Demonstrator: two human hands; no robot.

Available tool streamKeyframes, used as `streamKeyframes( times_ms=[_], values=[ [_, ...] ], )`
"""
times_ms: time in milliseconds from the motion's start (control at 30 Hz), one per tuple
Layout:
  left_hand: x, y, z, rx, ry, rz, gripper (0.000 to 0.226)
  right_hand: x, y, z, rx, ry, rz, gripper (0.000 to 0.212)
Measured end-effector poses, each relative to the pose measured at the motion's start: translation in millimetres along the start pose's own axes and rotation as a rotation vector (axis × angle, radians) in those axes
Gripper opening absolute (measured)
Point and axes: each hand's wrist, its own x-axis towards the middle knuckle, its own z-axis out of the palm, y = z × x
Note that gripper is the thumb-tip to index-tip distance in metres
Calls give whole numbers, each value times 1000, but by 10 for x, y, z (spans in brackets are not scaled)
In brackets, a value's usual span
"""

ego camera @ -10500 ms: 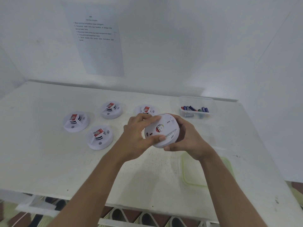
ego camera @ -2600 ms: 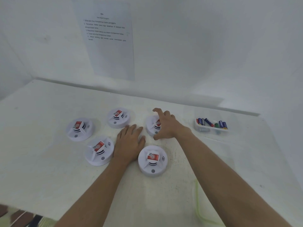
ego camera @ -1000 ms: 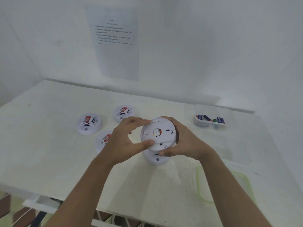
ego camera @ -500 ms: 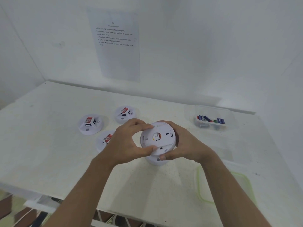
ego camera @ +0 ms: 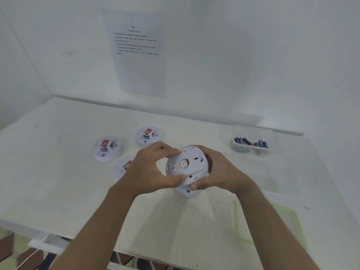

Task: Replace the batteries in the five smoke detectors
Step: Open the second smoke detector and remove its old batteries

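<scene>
Head view: your left hand (ego camera: 150,168) and right hand (ego camera: 218,170) both grip one smoke detector (ego camera: 186,165), back side facing you, raised between them. Another detector (ego camera: 185,191) sits just under your hands; batteries tub (ego camera: 253,143) beyond your right hand.

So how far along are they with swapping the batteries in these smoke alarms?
Nothing looks finished for certain. In hand: one detector, back side up, gripped by the left hand and right hand; no battery is out yet. Four detectors rest on the table, three showing red labels, one under the hands. Batteries wait in the clear tub; the green-rimmed container looks empty.
</scene>
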Motion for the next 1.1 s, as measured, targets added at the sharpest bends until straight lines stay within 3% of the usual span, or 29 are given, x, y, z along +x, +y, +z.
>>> streamKeyframes(
  times_ms=[367, 767, 1100],
  values=[
    [-13, 107, 2, 9, 65, 38, 62, -10, 4, 40, 59, 36, -28, 88],
    [-129, 122, 20, 33, 134, 16, 64, -80, -20, 155, -31, 86, -53, 88],
    [-224, 52, 22, -1, 79, 40, 61, -288, -25, 284, -23, 124, -25, 88]
  ],
)
